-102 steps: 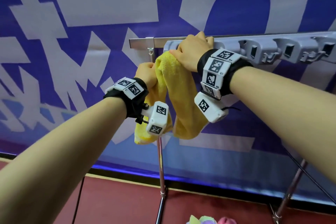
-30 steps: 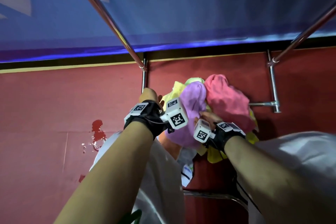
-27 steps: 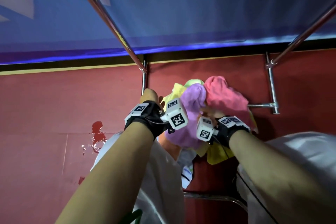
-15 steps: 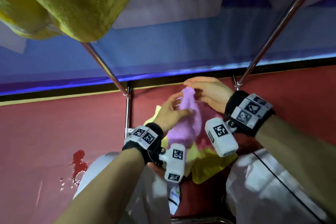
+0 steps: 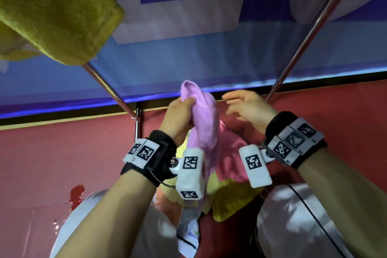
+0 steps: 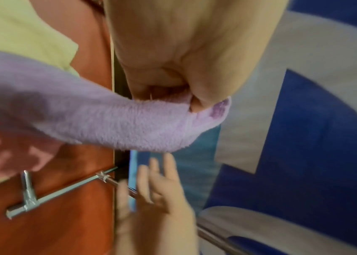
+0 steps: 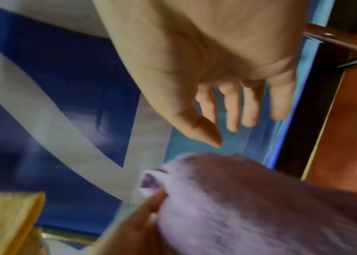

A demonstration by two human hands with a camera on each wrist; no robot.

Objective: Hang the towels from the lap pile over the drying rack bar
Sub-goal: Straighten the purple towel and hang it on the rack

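A person's left hand (image 5: 178,117) pinches the lilac towel (image 5: 204,119) near its top, lifted above the lap pile (image 5: 232,190); the right hand (image 5: 249,109) hovers beside it, fingers loose. A yellow towel (image 5: 56,10) hangs above. No writing is readable.

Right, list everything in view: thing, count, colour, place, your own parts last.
Fluffy lilac towel: one, lilac, lifted off the lap pile.
Pink towel: one, pink, on the lap pile.
Pale yellow towel: one, yellow, under the pink one.
Mustard-yellow towel: one, hanging top left.
Metal rack legs: two visible, silver, slanting to the floor.
Blue-and-white banner: one, behind the rack.
Red floor: below.
Left hand: pinches the lilac towel.
Right hand: open beside it.
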